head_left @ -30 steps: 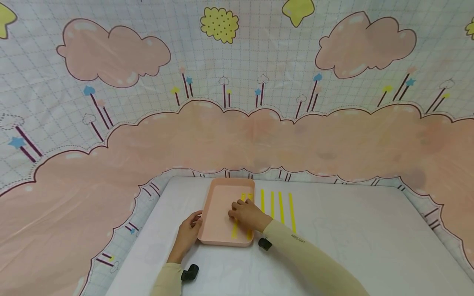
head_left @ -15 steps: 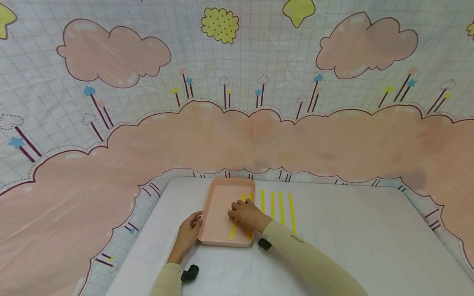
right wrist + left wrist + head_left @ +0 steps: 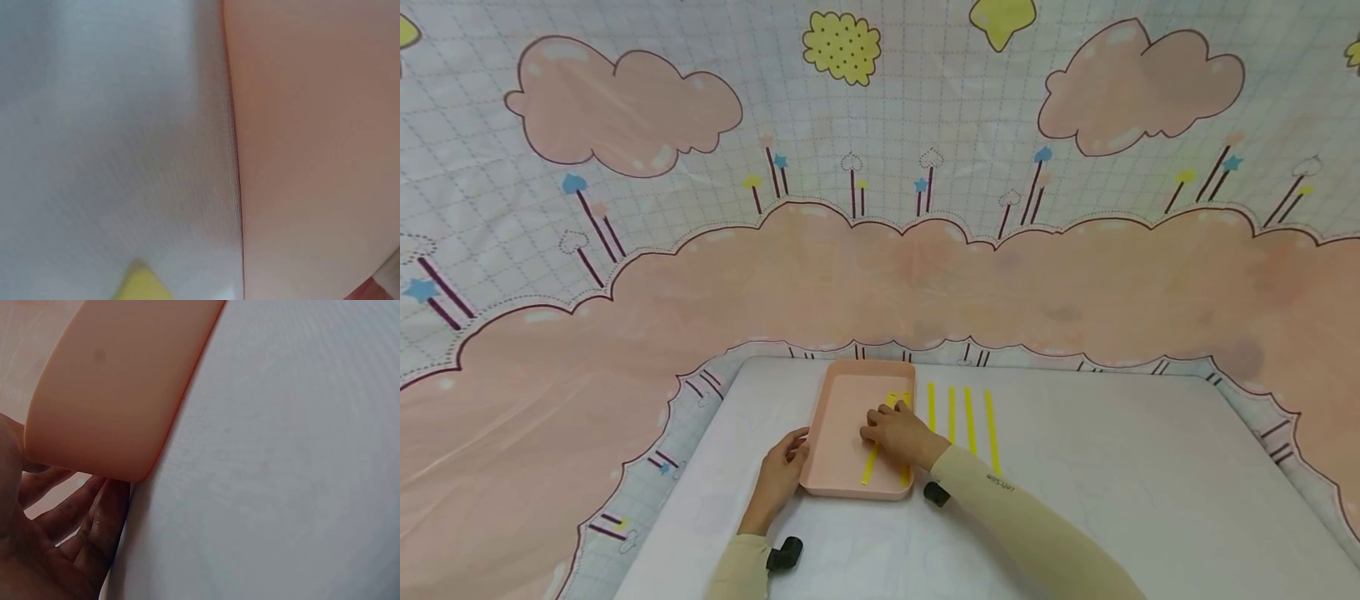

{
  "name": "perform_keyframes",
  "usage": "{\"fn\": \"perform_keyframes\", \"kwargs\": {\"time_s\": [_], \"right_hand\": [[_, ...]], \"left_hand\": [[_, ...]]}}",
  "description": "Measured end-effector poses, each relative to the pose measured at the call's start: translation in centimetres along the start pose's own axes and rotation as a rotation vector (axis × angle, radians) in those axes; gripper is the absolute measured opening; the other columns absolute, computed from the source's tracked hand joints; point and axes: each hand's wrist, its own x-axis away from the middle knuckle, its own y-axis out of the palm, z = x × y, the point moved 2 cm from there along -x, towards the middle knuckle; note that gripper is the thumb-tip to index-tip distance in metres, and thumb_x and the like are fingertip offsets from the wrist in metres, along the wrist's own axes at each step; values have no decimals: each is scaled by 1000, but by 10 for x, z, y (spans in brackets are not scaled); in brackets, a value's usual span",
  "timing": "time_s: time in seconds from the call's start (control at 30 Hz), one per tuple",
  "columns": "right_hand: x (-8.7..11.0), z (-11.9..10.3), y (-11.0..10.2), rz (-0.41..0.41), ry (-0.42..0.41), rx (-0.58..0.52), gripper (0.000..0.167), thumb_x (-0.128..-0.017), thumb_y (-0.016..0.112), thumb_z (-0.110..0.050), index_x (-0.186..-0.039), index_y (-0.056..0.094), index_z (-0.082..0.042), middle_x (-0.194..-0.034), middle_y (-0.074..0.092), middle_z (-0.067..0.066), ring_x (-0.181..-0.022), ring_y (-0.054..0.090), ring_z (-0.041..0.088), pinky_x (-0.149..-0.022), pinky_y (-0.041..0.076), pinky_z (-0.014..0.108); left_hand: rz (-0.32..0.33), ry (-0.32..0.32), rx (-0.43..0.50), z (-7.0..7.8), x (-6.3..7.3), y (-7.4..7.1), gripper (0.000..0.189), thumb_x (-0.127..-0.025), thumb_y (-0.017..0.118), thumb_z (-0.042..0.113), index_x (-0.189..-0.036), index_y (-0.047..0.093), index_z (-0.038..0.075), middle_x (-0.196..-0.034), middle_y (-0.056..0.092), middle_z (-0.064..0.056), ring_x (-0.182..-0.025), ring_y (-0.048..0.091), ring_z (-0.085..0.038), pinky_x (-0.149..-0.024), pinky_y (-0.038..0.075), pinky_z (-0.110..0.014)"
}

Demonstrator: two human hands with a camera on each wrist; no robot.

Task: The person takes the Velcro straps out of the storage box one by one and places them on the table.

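Observation:
A shallow pink tray lies on the white table. My left hand holds its left rim near the front corner; in the left wrist view its fingers meet the tray's outer wall. My right hand reaches over the right rim, fingers bent down inside. Under it a thin yellow strip lies slanted in the tray, with its middle hidden; the fingers pinch it there. A second yellow strip lies along the tray's right side, partly covered by the hand.
To the right of the tray, several yellow strips lie side by side on the table, some partly behind the right forearm. One yellow tip shows in the right wrist view. A patterned cloth hangs behind.
The near end of the slanted strip has swung left inside the tray. The right hand has shifted very slightly; the left hand and the tray stay where they were.

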Motion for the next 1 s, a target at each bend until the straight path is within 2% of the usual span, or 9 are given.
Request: {"fn": "perform_keyframes", "kwargs": {"time_s": [0.2,0.43,0.53,0.67,0.8,1.0], "right_hand": [[1,0,-4,57,-42,28,13,-100,53,-27,-108,63,-28,-106,59,-7,-100,53,13,-85,43,32],[2,3,-9,196,-59,51,8,-98,55,-31,-101,58,-24,-102,59,-6,-95,55,12,-77,36,26],[2,3,-9,228,-58,41,8,-98,56,-30,-100,56,-22,-103,60,-6,-95,55,12,-76,36,26],[2,3,-10,236,-32,-38,8,-100,53,-27,-103,57,-21,-105,61,-7,-98,54,13,-79,41,26],[4,2,-16,273,-10,-168,7,-100,53,-22,-102,59,-19,-99,61,-7,-94,52,12,-82,45,24],[7,3,-25,344,-20,-300,2,-98,59,-15,-96,59,-17,-89,57,-6,-85,49,10,-77,44,19]], "left_hand": [[6,6,-10,-1,-1,0,35,-101,53,13,-135,58,8,-122,66,-18,-108,65,-27,-87,52,-36],[8,8,-16,-2,-3,-1,36,-100,53,13,-135,58,8,-122,66,-18,-108,64,-28,-88,52,-38],[2,0,-15,-2,-1,0,36,-100,53,13,-136,57,7,-123,66,-19,-110,64,-30,-91,52,-41],[5,4,-21,-2,1,0,36,-101,53,14,-136,57,7,-122,66,-19,-110,64,-30,-90,52,-42],[5,2,-23,-1,2,0,36,-101,53,13,-135,57,6,-122,66,-19,-109,65,-29,-89,52,-40],[3,0,-28,0,1,0,36,-101,52,13,-136,57,6,-123,66,-19,-109,64,-29,-89,53,-41]]}}
